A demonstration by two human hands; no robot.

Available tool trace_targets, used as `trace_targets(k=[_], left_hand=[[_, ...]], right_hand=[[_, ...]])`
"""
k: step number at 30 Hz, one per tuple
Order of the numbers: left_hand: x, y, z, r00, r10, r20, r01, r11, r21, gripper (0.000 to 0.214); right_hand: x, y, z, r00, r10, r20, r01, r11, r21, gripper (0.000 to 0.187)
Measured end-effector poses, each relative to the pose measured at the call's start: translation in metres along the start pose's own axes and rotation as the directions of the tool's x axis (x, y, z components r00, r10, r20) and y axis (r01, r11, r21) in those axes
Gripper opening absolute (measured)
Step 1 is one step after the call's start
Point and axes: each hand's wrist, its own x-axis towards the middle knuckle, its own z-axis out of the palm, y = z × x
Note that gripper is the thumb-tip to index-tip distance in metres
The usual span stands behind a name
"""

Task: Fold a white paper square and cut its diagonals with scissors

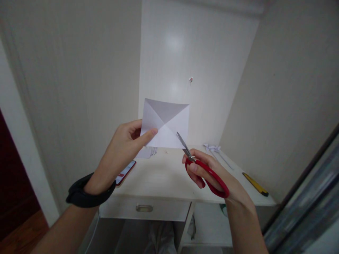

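Note:
A square sheet of white paper [172, 116] with two diagonal creases crossing near its middle is held up above the desk. My left hand [132, 135] pinches its left side, thumb in front and fingers behind. Red-handled scissors [212, 174] sit in my right hand [202, 165], fingers through the loops. Their blades straddle the paper's lower right corner, one blade in front along the diagonal crease and pointing toward the centre. How far the paper is cut along that line I cannot tell.
On the white desk [159, 180] lie a phone [126, 173], a few stacked paper pieces [145, 152], a yellow utility knife [254, 183] and folded paper shapes on sticks [213, 148]. A drawer [169, 209] is below. Panels enclose the desk; a curtain [307, 204] hangs at right.

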Motion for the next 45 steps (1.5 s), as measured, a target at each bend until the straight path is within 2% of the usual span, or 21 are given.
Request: trace_targets(k=[8,17,25,35,45], left_hand=[[-0.0009,0.0087,0.0011,0.998,-0.047,0.03,0.045,0.998,0.051,0.034],[0.0011,0.0076,-0.0018,0.999,0.002,0.049,-0.003,0.999,0.035,0.035],[0.0013,0.0068,-0.0028,0.998,0.007,0.065,-0.01,0.998,0.056,0.033],[0.0006,0.0101,-0.0023,0.999,-0.003,0.044,0.0,0.998,0.066,0.031],[0.0008,0.0083,-0.0023,0.999,0.006,0.038,-0.009,0.997,0.076,0.033]], right_hand=[[0.0007,0.0078,0.0005,0.996,0.07,0.05,-0.073,0.996,0.055,0.038],[-0.0033,0.0058,0.0018,0.998,0.057,0.037,-0.061,0.992,0.11,0.032],[-0.0038,0.0072,0.0009,0.998,0.053,0.041,-0.057,0.995,0.085,0.028],[-0.0051,0.0079,-0.0001,0.998,0.037,0.054,-0.042,0.995,0.092,0.033],[-0.0074,0.0017,0.0039,0.997,0.079,-0.007,-0.079,0.995,0.061,0.034]])
